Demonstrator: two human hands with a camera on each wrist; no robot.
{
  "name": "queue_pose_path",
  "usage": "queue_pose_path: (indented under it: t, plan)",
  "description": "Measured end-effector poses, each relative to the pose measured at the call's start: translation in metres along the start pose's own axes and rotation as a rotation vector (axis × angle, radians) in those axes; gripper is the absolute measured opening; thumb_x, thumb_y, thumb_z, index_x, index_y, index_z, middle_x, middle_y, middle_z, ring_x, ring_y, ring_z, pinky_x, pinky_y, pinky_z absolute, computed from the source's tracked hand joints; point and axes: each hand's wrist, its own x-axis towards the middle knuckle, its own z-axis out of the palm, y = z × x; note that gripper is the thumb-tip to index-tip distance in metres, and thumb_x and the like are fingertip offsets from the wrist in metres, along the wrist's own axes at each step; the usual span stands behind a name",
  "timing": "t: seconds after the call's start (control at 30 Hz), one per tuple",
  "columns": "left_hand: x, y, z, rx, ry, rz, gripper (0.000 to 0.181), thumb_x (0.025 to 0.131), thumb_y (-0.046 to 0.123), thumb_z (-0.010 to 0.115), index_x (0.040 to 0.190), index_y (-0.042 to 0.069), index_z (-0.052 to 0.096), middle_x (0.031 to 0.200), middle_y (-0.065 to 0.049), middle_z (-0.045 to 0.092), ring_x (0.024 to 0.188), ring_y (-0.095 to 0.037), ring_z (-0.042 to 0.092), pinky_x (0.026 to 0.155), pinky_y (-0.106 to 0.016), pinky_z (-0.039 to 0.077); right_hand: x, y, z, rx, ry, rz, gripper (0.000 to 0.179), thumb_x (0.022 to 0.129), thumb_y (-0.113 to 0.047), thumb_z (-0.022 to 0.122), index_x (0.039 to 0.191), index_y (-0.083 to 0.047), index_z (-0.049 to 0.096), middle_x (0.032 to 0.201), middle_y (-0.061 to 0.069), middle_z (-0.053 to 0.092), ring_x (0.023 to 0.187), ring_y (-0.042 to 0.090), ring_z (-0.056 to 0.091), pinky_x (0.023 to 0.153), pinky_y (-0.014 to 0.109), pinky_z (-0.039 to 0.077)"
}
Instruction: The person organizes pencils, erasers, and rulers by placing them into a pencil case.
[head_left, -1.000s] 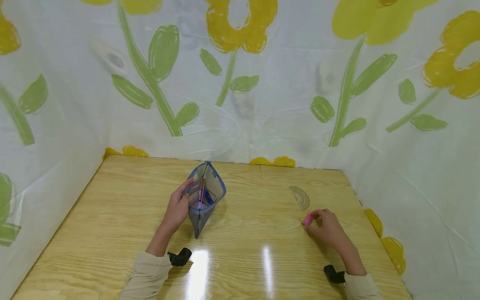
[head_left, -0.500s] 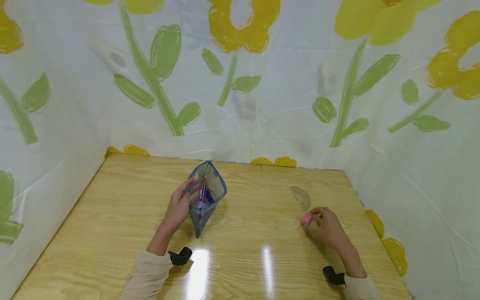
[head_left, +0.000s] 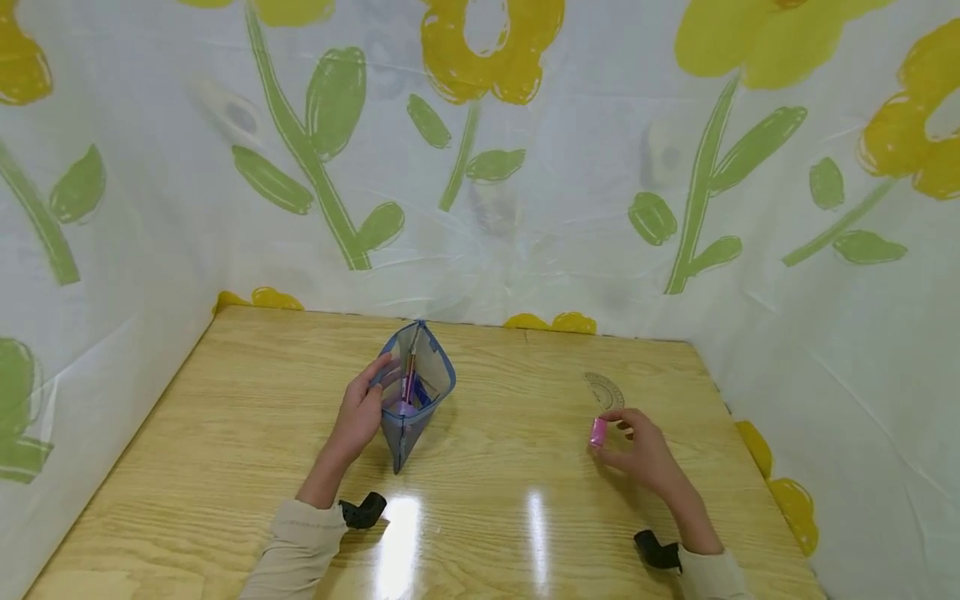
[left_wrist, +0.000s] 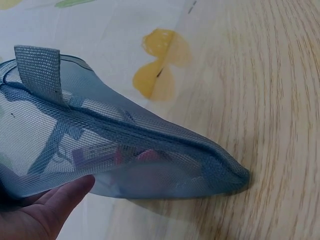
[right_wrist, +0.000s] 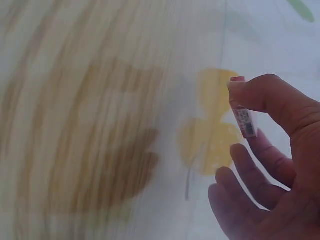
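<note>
On the left, a blue mesh pencil pouch (head_left: 405, 433) stands with its mouth spread wide. My left hand (head_left: 358, 412) grips the pouch by its left side. Inside it lie pencils (head_left: 410, 375) and a few blue and purple items; the mesh blurs them in the left wrist view, where the pouch (left_wrist: 165, 135) shows its zip and a fabric tab. Over to the right, my right hand (head_left: 641, 450) pinches a small pink eraser (head_left: 597, 432) between thumb and forefinger. A printed label with a barcode shows on the eraser (right_wrist: 245, 120) in the right wrist view.
A clear protractor (head_left: 606, 392) lies flat on the wooden table (head_left: 495, 400), just beyond the right hand. White flower-print sheeting (head_left: 525, 250) encloses the table at the back and both sides. Each wrist wears a black camera mount.
My right hand has lifted the eraser and shifted it slightly left, turning it more upright. The left hand keeps its hold on the pouch, which has stayed in place.
</note>
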Motion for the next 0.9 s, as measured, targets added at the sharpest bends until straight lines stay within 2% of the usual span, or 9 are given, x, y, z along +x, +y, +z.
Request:
queue_pose_path:
  t: [0.47, 0.9]
  plan:
    - [0.0, 0.001, 0.003, 0.02, 0.008, -0.008, 0.054, 0.104, -0.001, 0.018, 0.158, -0.007, 0.022, 0.159, -0.029, 0.032, 0.146, -0.046, 0.035, 0.115, -0.057, 0.037, 0.01, -0.026, 0.026, 0.081, -0.035, -0.074, 0.043, 0.078, -0.006, 0.086, 0.118, -0.004, 0.069, 0.115, 0.012, 0.067, 0.105, 0.035, 0.06, 0.087, 0.054, 0.055]
    - [-0.001, 0.001, 0.004, 0.022, 0.013, 0.0, 0.054, 0.105, -0.001, 0.018, 0.158, -0.007, 0.023, 0.158, -0.03, 0.032, 0.146, -0.046, 0.035, 0.115, -0.058, 0.037, 0.022, -0.049, 0.048, 0.111, -0.044, -0.137, 0.043, 0.077, -0.003, 0.086, 0.117, -0.006, 0.068, 0.116, 0.01, 0.066, 0.105, 0.035, 0.06, 0.088, 0.056, 0.054]
